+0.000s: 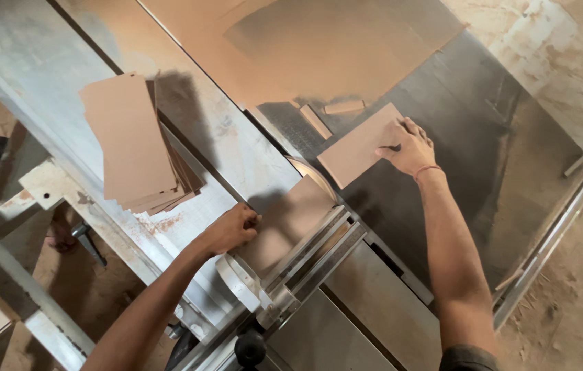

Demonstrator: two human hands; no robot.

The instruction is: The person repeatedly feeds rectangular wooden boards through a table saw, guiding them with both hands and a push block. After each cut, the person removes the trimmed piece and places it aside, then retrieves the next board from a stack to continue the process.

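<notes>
My right hand [408,148] lies flat on a small tan board piece [354,150] that rests on the dark steel top of a table saw [456,137]. My left hand [231,229] grips the near edge of a second tan board piece [291,216] lying on the sliding carriage. The curved saw blade [312,172] shows between the two pieces. Fingers of the right hand are spread and pressing down.
A stack of cut tan boards [133,144] sits on the carriage [44,62] at the left. Two thin offcut strips [329,115] lie beyond the blade. A large board [319,41] covers the far table. A metal fence rail [305,264] runs near me; sawdust floor at right.
</notes>
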